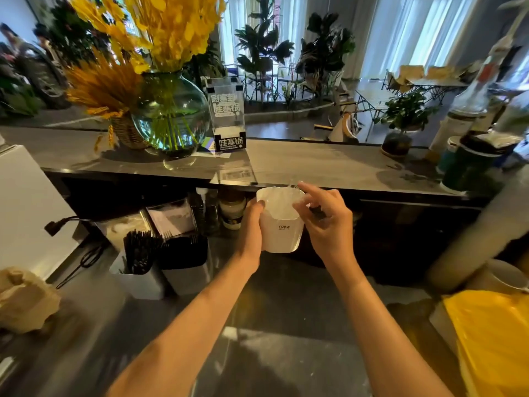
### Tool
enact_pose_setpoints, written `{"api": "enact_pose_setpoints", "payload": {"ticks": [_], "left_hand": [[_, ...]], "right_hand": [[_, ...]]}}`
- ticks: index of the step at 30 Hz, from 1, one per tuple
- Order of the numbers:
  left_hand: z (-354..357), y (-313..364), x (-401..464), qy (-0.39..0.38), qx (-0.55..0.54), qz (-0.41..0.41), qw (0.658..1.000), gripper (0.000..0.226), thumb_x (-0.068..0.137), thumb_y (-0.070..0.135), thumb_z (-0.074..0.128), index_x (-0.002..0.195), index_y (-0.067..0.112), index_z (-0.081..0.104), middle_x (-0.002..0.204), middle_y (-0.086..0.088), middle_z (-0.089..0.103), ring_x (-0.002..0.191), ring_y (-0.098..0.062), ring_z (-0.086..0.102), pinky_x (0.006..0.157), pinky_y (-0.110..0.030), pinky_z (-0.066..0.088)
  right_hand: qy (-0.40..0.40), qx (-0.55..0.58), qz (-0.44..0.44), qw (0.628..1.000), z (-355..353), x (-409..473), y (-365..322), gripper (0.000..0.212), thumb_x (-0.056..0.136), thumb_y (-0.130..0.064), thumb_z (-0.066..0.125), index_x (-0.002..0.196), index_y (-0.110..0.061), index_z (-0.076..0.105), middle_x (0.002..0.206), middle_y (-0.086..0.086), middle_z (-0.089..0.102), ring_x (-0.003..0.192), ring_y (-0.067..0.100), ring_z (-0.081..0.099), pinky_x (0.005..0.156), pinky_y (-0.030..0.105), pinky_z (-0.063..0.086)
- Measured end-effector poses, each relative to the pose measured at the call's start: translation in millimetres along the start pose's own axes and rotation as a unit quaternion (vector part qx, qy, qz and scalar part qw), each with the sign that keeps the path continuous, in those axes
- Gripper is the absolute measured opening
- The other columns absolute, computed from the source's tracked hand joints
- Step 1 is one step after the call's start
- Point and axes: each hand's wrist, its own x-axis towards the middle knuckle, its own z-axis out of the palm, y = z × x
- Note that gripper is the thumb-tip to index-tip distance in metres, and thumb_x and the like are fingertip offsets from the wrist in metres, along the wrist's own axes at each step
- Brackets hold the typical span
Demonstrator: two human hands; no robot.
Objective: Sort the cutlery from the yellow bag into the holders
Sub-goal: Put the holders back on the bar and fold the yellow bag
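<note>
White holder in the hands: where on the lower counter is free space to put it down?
Bare counter lies between the forearms, bordered by the two holders of black cutlery on the left and the yellow bag on the right. The left side is crowded. The left hand grips the white holder.

Left hand point(253, 222): I see it bare, no ring or glove.
Right hand point(326, 222): bare too.
Forearms: I see no sleeves.
</note>
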Motion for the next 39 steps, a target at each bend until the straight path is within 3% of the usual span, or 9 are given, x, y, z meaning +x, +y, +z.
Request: {"api": "enact_pose_setpoints", "payload": {"ticks": [2, 6, 14, 20, 23, 26, 32, 37, 39], "left_hand": [[0.7, -0.3, -0.1, -0.01, 0.001, 0.007, 1.0, 0.063, 0.08, 0.068, 0.038, 0.127, 0.031, 0.058, 0.116, -0.007, 0.067, 0.11, -0.026, 0.063, 0.093, -0.052, 0.053], [1.3, 0.0, 0.1, -0.029, 0.003, 0.015, 0.999, 0.061, 0.082, 0.064, 0.037, 0.128, 0.029, 0.057, 0.113, -0.005, 0.067, 0.107, -0.021, 0.062, 0.087, -0.043, 0.052], [-3.5, -3.7, 11.6, -0.039, -0.011, 0.03, 0.999, 0.055, 0.082, 0.062, 0.04, 0.125, 0.032, 0.057, 0.11, -0.005, 0.068, 0.098, -0.017, 0.065, 0.073, -0.032, 0.055], [-15.1, -6.2, 30.9, -0.019, -0.038, 0.008, 0.999, 0.057, 0.082, 0.067, 0.042, 0.123, 0.033, 0.062, 0.117, -0.003, 0.069, 0.113, -0.024, 0.062, 0.094, -0.047, 0.052], [-17.6, -2.2, 48.0, -0.023, -0.05, 0.008, 0.998, 0.052, 0.092, 0.066, 0.038, 0.127, 0.034, 0.06, 0.119, -0.001, 0.069, 0.116, -0.024, 0.062, 0.087, -0.043, 0.054], [-14.0, 6.4, 66.4, -0.041, -0.051, 0.032, 0.997, 0.058, 0.09, 0.07, 0.038, 0.131, 0.034, 0.058, 0.123, -0.001, 0.068, 0.118, -0.022, 0.062, 0.092, -0.042, 0.054], [-6.8, 28.4, 130.3, -0.02, -0.071, 0.06, 0.995, 0.09, 0.069, 0.088, 0.056, 0.133, 0.025, 0.056, 0.13, -0.008, 0.064, 0.123, -0.026, 0.059, 0.107, -0.056, 0.044], [0.3, 52.7, 186.9, -0.023, -0.08, 0.067, 0.994, 0.059, 0.091, 0.07, 0.042, 0.124, 0.026, 0.065, 0.124, -0.005, 0.069, 0.119, -0.024, 0.063, 0.107, -0.053, 0.045], [0.4, 52.1, 212.5, -0.009, -0.084, 0.059, 0.995, 0.066, 0.087, 0.071, 0.045, 0.129, 0.023, 0.063, 0.126, -0.007, 0.068, 0.12, -0.025, 0.063, 0.107, -0.053, 0.045]], "right_hand": [[0.022, -0.006, 0.013, 1.0, -2.4, 8.5, -3.4, 0.037, 0.086, -0.009, 0.076, 0.121, -0.016, 0.068, 0.091, -0.012, 0.063, 0.085, 0.005, 0.056, 0.074, 0.011, 0.045], [0.065, 0.027, 0.052, 0.996, -1.8, 19.6, -3.9, 0.025, 0.089, -0.014, 0.074, 0.113, -0.018, 0.074, 0.089, -0.025, 0.059, 0.087, 0.012, 0.06, 0.072, 0.018, 0.051], [0.031, -0.03, 0.129, 0.991, 20.9, 14.8, 9.6, 0.013, 0.091, -0.022, 0.072, 0.101, -0.02, 0.08, 0.113, -0.004, 0.059, 0.113, 0.01, 0.047, 0.09, 0.006, 0.034], [0.013, 0.152, 0.205, 0.967, 28.7, 21.4, 7.7, 0.035, 0.104, -0.026, 0.05, 0.138, -0.03, 0.055, 0.143, -0.009, 0.05, 0.126, -0.006, 0.047, 0.096, 0.009, 0.04], [0.003, 0.222, 0.292, 0.93, 44.8, 36.2, 15.9, 0.05, 0.107, -0.039, 0.04, 0.155, -0.027, 0.034, 0.156, -0.007, 0.039, 0.139, 0.004, 0.038, 0.111, 0.024, 0.036], [-0.03, 0.258, 0.32, 0.911, 63.6, 46.8, 19.3, 0.048, 0.106, -0.049, 0.032, 0.139, -0.021, 0.054, 0.138, 0.001, 0.06, 0.128, 0.014, 0.055, 0.11, 0.042, 0.044], [-0.02, 0.284, 0.308, 0.908, 86.1, 100.2, 33.3, 0.045, 0.105, -0.052, 0.033, 0.122, -0.026, 0.065, 0.12, -0.001, 0.071, 0.115, 0.016, 0.064, 0.095, 0.033, 0.051], [-0.006, 0.258, 0.315, 0.913, 116.5, 146.8, 58.2, 0.058, 0.095, -0.063, 0.039, 0.131, -0.024, 0.062, 0.125, 0.002, 0.069, 0.117, 0.02, 0.064, 0.103, 0.046, 0.05], [-0.015, 0.261, 0.317, 0.912, 131.2, 159.3, 78.9, 0.063, 0.091, -0.064, 0.04, 0.135, -0.024, 0.06, 0.128, 0.003, 0.067, 0.121, 0.021, 0.062, 0.106, 0.049, 0.048]]}}
